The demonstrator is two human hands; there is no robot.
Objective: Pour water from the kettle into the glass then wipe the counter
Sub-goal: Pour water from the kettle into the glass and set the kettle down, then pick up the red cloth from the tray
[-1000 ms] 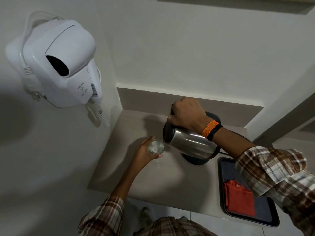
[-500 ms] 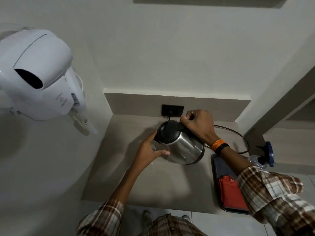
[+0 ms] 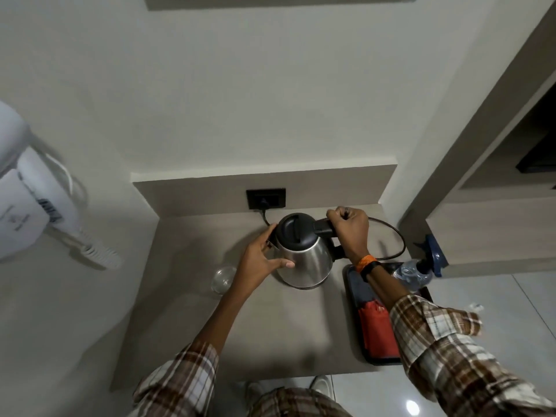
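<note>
Head view: polished steel kettle with black plastic lid and handle stands upright on beige worktop.
Right hand: grip closed round the black handle; take hold there.
Left hand: grip spread open, fingers and thumb against the steel wall.
Kettle handling: probably heavy with water, rigid, smooth-sided.
Clear drinking glass: just left of kettle, unheld; fragile, probably slippery.
Folded red cloth: on black tray; soft, light.

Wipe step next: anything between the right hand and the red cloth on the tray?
Nothing visible blocks it. The right hand grips the kettle handle; the red cloth lies on the black tray, partly hidden under that forearm. The spray bottle sits at the tray's far end, off the path.
</note>
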